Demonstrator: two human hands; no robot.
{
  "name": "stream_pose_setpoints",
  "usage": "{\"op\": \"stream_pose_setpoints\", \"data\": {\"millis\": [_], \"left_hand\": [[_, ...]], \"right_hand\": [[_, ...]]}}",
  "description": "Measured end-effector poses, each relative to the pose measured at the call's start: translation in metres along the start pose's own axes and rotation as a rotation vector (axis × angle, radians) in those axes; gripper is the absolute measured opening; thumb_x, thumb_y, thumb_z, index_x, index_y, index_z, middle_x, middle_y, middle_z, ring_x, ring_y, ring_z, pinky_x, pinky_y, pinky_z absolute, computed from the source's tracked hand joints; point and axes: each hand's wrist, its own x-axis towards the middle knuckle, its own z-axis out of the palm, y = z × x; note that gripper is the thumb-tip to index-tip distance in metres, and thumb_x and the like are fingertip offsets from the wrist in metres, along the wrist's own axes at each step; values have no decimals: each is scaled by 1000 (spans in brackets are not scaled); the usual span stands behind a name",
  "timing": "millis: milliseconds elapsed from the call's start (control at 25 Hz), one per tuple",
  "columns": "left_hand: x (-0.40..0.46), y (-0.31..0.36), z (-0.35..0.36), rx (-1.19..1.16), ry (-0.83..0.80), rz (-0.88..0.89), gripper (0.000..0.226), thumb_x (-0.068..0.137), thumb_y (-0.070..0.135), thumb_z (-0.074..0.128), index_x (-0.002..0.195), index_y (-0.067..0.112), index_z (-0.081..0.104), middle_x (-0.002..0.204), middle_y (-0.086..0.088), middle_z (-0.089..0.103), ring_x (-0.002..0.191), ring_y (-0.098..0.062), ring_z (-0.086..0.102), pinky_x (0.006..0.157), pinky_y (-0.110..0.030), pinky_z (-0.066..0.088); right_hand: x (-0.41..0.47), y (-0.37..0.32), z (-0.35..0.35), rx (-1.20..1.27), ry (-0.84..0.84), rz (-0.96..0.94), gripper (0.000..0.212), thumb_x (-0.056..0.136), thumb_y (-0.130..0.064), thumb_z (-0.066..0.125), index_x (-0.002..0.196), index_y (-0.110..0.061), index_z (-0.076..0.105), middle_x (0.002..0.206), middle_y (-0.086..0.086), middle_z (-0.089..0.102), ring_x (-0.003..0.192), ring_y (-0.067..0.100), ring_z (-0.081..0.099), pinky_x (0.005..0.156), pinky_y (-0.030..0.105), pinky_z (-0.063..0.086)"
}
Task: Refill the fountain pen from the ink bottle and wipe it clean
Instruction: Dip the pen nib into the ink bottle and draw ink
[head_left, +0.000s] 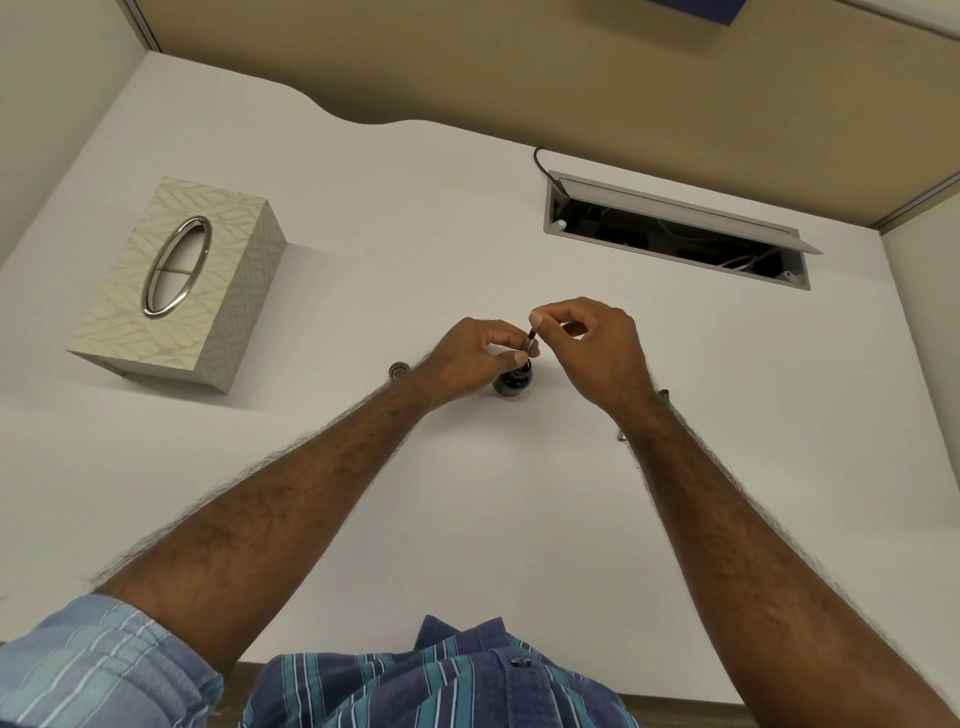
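A small dark ink bottle stands open on the white desk, near its middle. A thin dark pen part, likely the converter section, stands upright with its lower end in the bottle's mouth. My left hand pinches its lower part just above the bottle. Its top end is pinched between thumb and forefinger of my right hand. The nib is hidden inside the bottle. A small round cap lies left of my left wrist.
A patterned tissue box with a metal oval opening sits at the left. A cable hatch is open in the desk at the back right. Pen parts peek out beside my right forearm, mostly hidden.
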Motion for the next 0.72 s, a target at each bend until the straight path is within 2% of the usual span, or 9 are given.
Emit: {"op": "stream_pose_setpoints", "data": {"millis": [160,320,480,600,720], "left_hand": [[0,-1,0,17,10,1,16,96,13,75,108,18,85,119,3,80,113,-11,73,94,-1,43],[-2,2,1,9,9,-8,16,96,12,74,106,19,85,117,5,80,109,-4,72,90,2,42],[-3,3,1,-6,-3,-3,18,96,12,74,100,26,83,111,11,79,102,7,70,92,-1,44],[-1,2,1,-13,-1,-1,16,96,11,75,104,21,84,114,6,80,108,-2,72,93,-1,43],[-1,2,1,-8,-3,4,15,97,12,75,106,19,84,115,6,80,108,-2,71,93,0,42]], "right_hand": [[-3,2,-1,22,-33,-32,20,100,-22,72,118,-21,82,104,-11,78,85,-7,68,77,3,45],[-2,3,0,-2,-5,-42,13,99,-24,74,107,-19,84,100,-10,80,83,-13,66,75,1,44],[-1,3,0,5,11,-13,13,97,-30,77,102,-19,83,99,-10,78,82,-6,66,74,2,44],[-3,3,-1,34,-14,-28,18,99,-27,75,114,-18,82,106,-8,77,86,-1,68,75,2,45],[-3,4,-1,17,-9,-40,15,100,-24,73,110,-19,83,103,-9,79,84,-7,66,74,2,43]]}}
